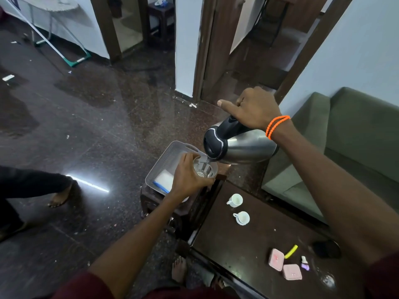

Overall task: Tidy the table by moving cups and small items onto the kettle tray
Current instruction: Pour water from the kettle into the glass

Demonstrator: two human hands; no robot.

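My right hand (254,108) grips the black handle of a steel kettle (239,145), tilted with its spout over a clear glass (204,168). My left hand (187,178) holds that glass above the grey plastic tray (159,162), which rests on a small dark stool. A white packet with a blue edge (164,180) lies in the tray. Two white cups (235,200) (242,217) stand on the dark table (237,244). Near its right end lie two pink square cases (276,259) (292,271), a yellow stick (291,251) and a small white item (304,260).
A black round object (327,248) and a clear glass (328,279) sit at the table's right end. A green sofa (349,147) stands behind the table. Another person's leg and bare foot (58,197) are at the left on the dark floor.
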